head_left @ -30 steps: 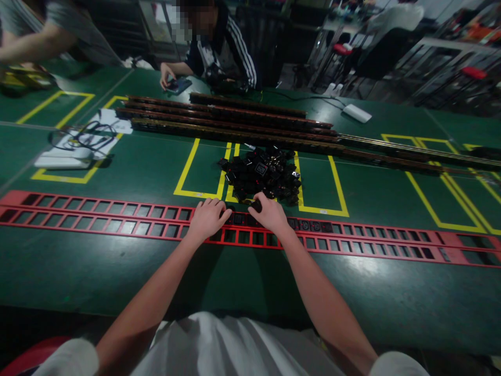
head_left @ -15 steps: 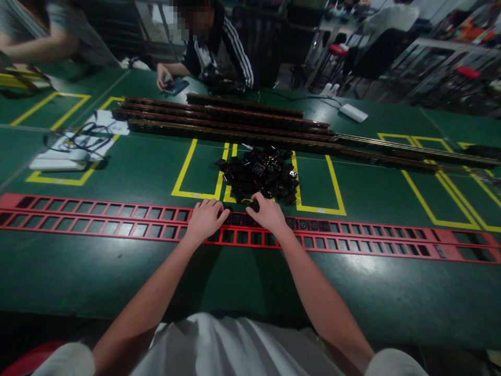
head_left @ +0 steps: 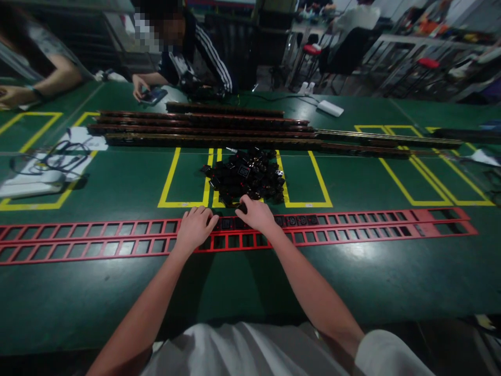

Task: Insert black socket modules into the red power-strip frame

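Two long red slotted strips (head_left: 352, 224) lie side by side across the green table. My left hand (head_left: 194, 228) rests on them with fingers curled, thumb pointing at a black socket (head_left: 226, 223) seated in the upper strip. My right hand (head_left: 255, 214) sits just to its right, fingers closed around a small black socket piece (head_left: 241, 208) at the strip's far edge. A few more black sockets (head_left: 301, 220) fill slots right of that hand. Just beyond both hands lies a heap of loose black sockets (head_left: 245, 176).
Long dark strips (head_left: 203, 125) are stacked farther back. A white box with tangled cables (head_left: 43, 169) lies at the left, a white adapter (head_left: 330, 108) at the back. One person sits across holding a phone (head_left: 153, 95); another person's arm (head_left: 35, 89) shows at far left.
The camera has swung right and down, so everything sits further left in view. Both hands stay at the same slots on the red strips, the left fingers a little more curled.
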`<state>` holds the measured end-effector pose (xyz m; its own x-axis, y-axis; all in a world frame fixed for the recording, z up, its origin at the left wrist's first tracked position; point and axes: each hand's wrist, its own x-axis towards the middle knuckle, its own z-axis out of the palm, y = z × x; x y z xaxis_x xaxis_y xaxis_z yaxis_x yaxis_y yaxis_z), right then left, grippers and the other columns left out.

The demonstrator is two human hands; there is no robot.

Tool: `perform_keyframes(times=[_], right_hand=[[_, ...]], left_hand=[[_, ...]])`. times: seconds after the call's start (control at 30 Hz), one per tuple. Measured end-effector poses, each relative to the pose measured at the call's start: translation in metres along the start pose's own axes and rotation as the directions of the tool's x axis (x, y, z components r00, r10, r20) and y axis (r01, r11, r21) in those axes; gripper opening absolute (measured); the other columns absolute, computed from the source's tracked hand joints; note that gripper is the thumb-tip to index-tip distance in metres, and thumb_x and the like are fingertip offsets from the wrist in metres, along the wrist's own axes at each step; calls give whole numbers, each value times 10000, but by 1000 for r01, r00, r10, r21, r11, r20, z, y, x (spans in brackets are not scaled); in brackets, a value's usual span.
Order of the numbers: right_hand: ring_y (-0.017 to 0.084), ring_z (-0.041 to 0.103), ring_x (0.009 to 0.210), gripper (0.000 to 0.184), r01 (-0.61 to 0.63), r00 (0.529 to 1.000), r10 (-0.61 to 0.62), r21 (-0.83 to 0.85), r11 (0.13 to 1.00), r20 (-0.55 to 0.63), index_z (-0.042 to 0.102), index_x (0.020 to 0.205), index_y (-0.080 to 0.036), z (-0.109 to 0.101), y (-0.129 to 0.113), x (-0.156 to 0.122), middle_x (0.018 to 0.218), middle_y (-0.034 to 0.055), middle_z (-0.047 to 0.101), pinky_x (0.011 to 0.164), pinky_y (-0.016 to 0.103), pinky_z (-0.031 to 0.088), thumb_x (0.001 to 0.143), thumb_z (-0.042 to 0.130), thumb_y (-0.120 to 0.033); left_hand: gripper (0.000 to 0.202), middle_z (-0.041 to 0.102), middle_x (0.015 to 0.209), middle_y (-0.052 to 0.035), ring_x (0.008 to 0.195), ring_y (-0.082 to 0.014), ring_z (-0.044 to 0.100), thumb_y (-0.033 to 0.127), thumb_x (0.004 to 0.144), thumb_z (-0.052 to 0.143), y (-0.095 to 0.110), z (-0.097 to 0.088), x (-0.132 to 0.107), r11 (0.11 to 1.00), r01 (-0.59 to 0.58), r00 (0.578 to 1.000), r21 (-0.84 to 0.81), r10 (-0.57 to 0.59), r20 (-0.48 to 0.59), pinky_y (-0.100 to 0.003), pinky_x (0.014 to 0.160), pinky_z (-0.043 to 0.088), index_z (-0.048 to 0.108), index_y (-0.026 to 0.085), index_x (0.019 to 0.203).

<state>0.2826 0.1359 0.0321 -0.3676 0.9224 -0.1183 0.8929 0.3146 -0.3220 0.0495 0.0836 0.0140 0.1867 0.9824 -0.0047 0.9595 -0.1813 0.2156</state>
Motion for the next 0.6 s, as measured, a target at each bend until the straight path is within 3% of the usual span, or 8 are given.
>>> perform_keyframes(times=[0.17, 0.33, 0.6], right_hand=[[267, 734, 989, 247, -49, 995, 43, -69, 996, -87, 568, 1217, -217, 4, -21, -7, 1112, 114, 748, 830, 343, 522, 1053, 509, -393], [268, 725, 1005, 266, -4, 992, 3, -6, 1000, -125, 547, 1243, -216, 17, -46, -15, 1126, 110, 723, 837, 357, 542, 1073, 479, -408], [271, 707, 1021, 250, -60, 988, 64, 36, 998, -140, 553, 1247, -212, 19, -39, -17, 1111, 115, 720, 871, 362, 536, 1070, 494, -378]], left_hand=[[404, 672, 1031, -131, 995, -317, 570, 444, 1078, 318, -2, 2, 0, 996, -81, 997, 44, 80, 21, -450, 875, 431, 630, 219, 955], [379, 655, 1011, -129, 982, -307, 579, 401, 1075, 305, -3, 3, 1, 993, -104, 994, 60, 103, 21, -444, 873, 450, 606, 228, 924], [387, 665, 1035, -132, 1010, -301, 590, 388, 1083, 299, 10, 3, 5, 992, -119, 992, 36, 117, 44, -443, 906, 462, 621, 218, 951]])
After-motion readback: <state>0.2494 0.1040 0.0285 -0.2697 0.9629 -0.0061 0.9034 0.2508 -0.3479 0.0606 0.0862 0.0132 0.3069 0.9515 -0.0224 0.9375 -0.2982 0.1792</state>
